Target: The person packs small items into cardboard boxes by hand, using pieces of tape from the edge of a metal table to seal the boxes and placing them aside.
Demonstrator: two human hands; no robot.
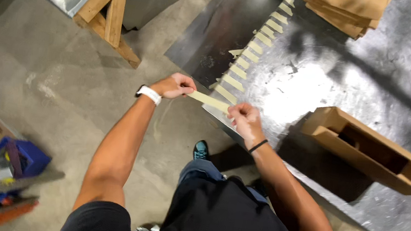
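We stretch a strip of tan tape (pixel 209 100) between our two hands, just off the near edge of the metal worktop (pixel 352 91). Our left hand (pixel 174 86) has its grip closed on one end of the strip, fingers pinched round it; our right hand (pixel 243 117) pinches the other end the same way, so the tape runs taut and slightly slanted between them. A white watch (pixel 149 94) sits on our left wrist, a dark band (pixel 257 146) on the right. Along the worktop's edge a row of short tape strips (pixel 254 49) hangs — stuck by one end, side by side. An open cardboard box (pixel 366 149) lies on its side on the worktop, well apart from our hands, and a stack of flat cardboard (pixel 346 8) rests at the far end.
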